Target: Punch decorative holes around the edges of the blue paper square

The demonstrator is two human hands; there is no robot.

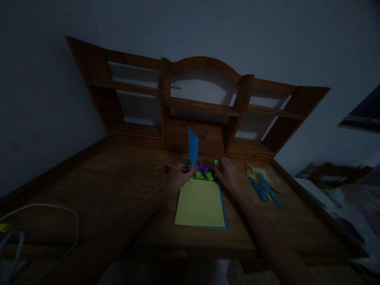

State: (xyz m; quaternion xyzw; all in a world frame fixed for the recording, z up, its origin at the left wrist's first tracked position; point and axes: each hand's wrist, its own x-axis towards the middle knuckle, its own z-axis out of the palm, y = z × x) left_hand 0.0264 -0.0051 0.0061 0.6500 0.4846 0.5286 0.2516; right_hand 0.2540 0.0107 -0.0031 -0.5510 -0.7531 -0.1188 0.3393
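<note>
My left hand (pixel 177 175) is closed, with thumb and fingers pinching the lower end of a blue paper strip (pixel 193 146) that stands upright. Small red dots show near the strip's bottom. The fingers of my right hand (pixel 228 174) are curled round a small green round piece with a white eye (pixel 216 162). Between the hands lies a cluster of similar pieces: green ones (pixel 208 176) with eyes and purple ones (pixel 205 169). A red piece with an eye (pixel 167 168) sits left of my left hand. Dim light hides finer detail.
A stack of yellow paper (pixel 200 204) over blue lies in front of the cluster. Perforated yellow scraps (pixel 257 173) and blue scraps (pixel 263 188) are at right. Tiny paper bits (pixel 145 190) dot the desk at left. A wooden shelf (pixel 202 105) stands behind; a white cable (pixel 56 206) loops at left.
</note>
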